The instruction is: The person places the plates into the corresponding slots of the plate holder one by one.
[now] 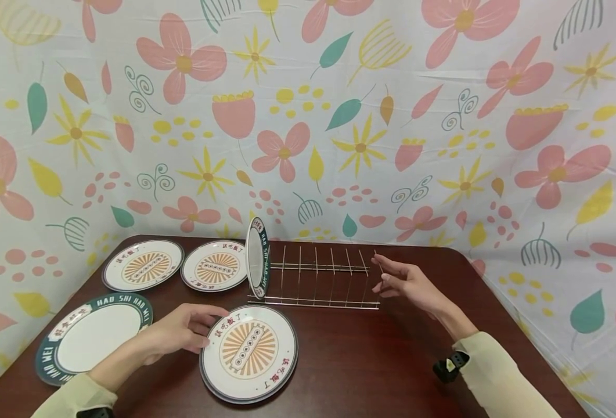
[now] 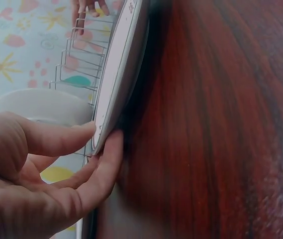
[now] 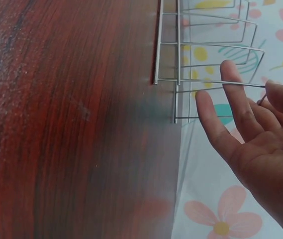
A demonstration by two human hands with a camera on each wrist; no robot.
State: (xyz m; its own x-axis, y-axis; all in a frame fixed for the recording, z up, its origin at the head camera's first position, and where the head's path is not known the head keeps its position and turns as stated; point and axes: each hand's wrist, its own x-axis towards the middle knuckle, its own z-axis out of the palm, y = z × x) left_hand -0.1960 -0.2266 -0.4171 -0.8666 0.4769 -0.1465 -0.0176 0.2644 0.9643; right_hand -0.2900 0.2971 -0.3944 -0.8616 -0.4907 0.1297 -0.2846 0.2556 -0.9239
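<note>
My left fingers [image 2: 106, 169] pinch the sunburst plate [image 1: 249, 354] in front of the wire rack [image 3: 179, 45] by its rim, so I'd lift smoothly while my right fingers [image 3: 237, 99], pinching the rack's end wire, steady it.

You are at a staged, curtained-off tabletop set-up rather than a fitted room: a creased, floral-print fabric sheet [image 1: 308, 75] hangs right behind your wood-grain counter [image 1: 370, 366] and flanks both its ends. The printed plates [image 1: 248, 351] and wire dish rack [image 1: 316, 267] are kitchenware; you cannot tell what room lies beyond the sheet.
</note>
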